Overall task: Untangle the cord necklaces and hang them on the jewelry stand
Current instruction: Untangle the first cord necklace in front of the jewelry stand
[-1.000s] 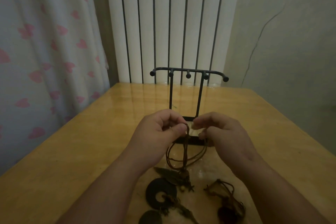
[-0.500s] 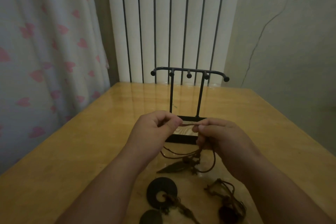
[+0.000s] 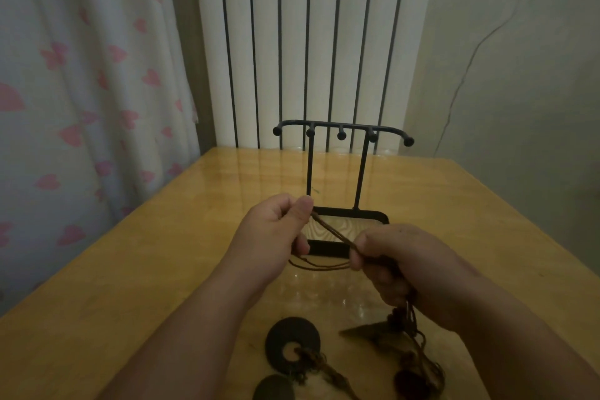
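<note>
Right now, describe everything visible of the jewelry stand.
The jewelry stand looks like thin black metal: a top bar with ball-tipped pegs, two upright rods, a rectangular base frame around a pale wood-grain panel. It stands upright on the table, no necklace on it. The left hand and right hand hide part of its base.

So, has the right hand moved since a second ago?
Yes. The right hand has dropped toward the person, clear of the base of the black wire jewelry stand, drawing the brown cord taut.

Glossy wooden table (image 3: 136, 269); matt black metal jewelry stand (image 3: 341, 130); brown woven cord (image 3: 331, 232); soft printed cloth curtain (image 3: 81, 75).
</note>
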Tool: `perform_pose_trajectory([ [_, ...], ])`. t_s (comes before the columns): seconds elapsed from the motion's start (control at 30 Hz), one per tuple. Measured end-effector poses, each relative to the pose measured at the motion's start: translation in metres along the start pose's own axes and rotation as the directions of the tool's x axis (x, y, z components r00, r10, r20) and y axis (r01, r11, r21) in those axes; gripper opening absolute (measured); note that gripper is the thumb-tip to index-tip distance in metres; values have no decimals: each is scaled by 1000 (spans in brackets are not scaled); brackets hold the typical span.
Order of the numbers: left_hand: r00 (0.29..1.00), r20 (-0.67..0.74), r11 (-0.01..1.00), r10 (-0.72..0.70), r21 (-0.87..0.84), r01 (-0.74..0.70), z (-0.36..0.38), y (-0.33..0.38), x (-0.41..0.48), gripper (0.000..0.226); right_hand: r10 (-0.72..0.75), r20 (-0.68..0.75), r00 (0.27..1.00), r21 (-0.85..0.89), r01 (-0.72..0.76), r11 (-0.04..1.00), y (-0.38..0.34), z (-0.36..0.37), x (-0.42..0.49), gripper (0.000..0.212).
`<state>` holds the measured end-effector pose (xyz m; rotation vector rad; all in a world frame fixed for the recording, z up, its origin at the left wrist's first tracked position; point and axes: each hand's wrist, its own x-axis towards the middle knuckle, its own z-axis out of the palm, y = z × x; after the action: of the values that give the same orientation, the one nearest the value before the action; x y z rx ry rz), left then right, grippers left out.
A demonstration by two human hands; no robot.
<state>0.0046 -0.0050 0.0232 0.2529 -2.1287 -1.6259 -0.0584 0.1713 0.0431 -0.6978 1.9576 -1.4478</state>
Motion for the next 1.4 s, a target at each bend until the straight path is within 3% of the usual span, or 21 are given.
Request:
perform_pose_trajectory([
  [0.13, 997, 66, 992, -26, -122, 34, -3, -4, 2, 32, 50, -10, 999, -134, -51, 990, -1, 1, 1, 31],
  [0.23, 987, 159, 995, -19, -91, 34, -7, -4, 0, 34, 126, -64, 990, -221, -137, 966, 1, -1, 2, 28],
  [0.33, 990, 138, 996, -10, -84, 22, -7, -4, 0, 29, 137, -189, 972, -347, -196, 917, 4, -5, 11, 27],
  [0.43, 996, 87, 993, -2, -114, 12, -7, -3, 1, 23, 103, -215, 971, -539, -206, 817, 7, -5, 14, 36],
  [0.57, 997, 74, 991, 31, -131, -22, -7, -1, 0, 23, 71, -173, 982, -414, -138, 900, 6, 1, 12, 14],
  [0.7, 997, 59, 997, 39, -76, -35, -5, -1, -1, 21, -168, -167, 972, -371, 96, 924, 12, 8, 15, 36],
  [0.77, 998, 52, 997, 42, -66, -38, -5, -1, -1, 21, -221, -158, 962, -315, 163, 935, 14, 12, 16, 29],
  [0.83, 998, 30, 998, 46, -38, -45, -5, -2, -1, 19, -234, -194, 953, -249, 183, 951, 13, 15, 15, 16],
  [0.97, 995, -66, 992, 80, 108, -73, -2, -2, -1, 15, -182, -230, 956, -76, 168, 983, 10, 15, 11, 10],
  [1.13, 960, -77, 859, 270, 470, -204, 0, -3, 0, 34, -193, -280, 940, -101, 171, 980, 11, 17, 13, 9],
  [1.23, 918, -36, 830, 394, 442, -339, -2, -1, -3, 29, -203, -298, 933, -74, 190, 979, 11, 20, 15, 12],
  [1.4, 928, 45, 860, 369, 363, -359, 2, -2, -9, 22, -309, -350, 884, -170, 264, 949, 13, 21, 16, 9],
])
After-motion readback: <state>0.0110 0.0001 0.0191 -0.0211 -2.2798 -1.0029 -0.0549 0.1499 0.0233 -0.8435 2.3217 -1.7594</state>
